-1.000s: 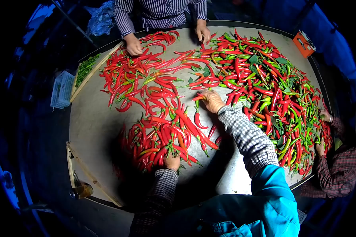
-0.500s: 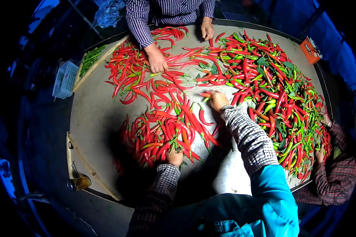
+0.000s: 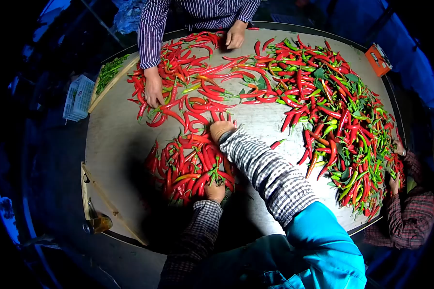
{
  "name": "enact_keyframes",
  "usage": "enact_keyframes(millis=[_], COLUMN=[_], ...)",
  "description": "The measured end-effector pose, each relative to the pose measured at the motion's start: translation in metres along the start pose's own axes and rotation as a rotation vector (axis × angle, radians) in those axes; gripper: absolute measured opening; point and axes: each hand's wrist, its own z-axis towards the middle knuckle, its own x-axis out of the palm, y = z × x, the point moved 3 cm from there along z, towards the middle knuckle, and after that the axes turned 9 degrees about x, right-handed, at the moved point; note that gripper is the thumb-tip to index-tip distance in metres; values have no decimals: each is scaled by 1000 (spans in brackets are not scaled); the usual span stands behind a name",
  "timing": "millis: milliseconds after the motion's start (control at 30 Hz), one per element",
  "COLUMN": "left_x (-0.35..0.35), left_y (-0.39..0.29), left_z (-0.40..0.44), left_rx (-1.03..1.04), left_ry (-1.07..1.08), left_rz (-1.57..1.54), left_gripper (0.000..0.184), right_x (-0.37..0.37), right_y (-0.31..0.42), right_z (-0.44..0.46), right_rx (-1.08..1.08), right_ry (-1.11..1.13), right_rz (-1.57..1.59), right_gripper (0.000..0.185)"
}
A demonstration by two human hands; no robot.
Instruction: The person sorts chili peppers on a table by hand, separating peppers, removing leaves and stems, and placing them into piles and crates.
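Red chili peppers (image 3: 181, 166) lie in a heap in front of me on the pale tabletop. At its near edge my left hand (image 3: 215, 191) is closed, fingers curled round some of the chili peppers by their green stems. My right hand (image 3: 222, 130) reaches across to the heap's far side, its back towards me. Red chili peppers show just past it, and its fingers are too hard to separate from them to tell what they hold. A lone red chili pepper (image 3: 278, 143) lies to the right of my right forearm.
A large mixed pile of red and green peppers with leaves (image 3: 342, 125) covers the right side. Opposite, a co-worker's hand (image 3: 153, 89) touches more red peppers. Another person's hands work at the right edge. Green peppers (image 3: 112, 72) lie behind a wooden strip; an orange box (image 3: 378, 60) stands far right.
My right hand has moved left from the middle of the table to the heap; several peppers near it have shifted. My left hand stays put. The opposite co-worker's hands have moved left.
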Motion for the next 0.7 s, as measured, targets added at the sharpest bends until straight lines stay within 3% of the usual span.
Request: enact_keyframes(millis=[100, 200, 300, 467, 600, 700], left_x=[2, 4, 3, 14, -4, 6], left_y=[3, 5, 3, 19, -5, 6], left_z=[1, 2, 3, 6, 1, 3], left_rx=[30, 85, 122, 69, 37, 16], left_ry=[-21, -15, -11, 17, 22, 14], left_rz=[-76, -100, -32, -109, -181, -196], left_gripper=[24, 25, 28, 30, 28, 28], right_x=[10, 14, 12, -2, -4, -14], right_y=[7, 8, -6, -12, -28, -54], right_z=[-9, -16, -20, -29, -14, -8], right_rx=[1, -84, -130, -36, -10, 105], right_ry=[33, -108, -8, 43, 169, 116], right_rz=[-37, 34, -19, 78, 159, 352], right_gripper=[25, 24, 27, 24, 27, 33])
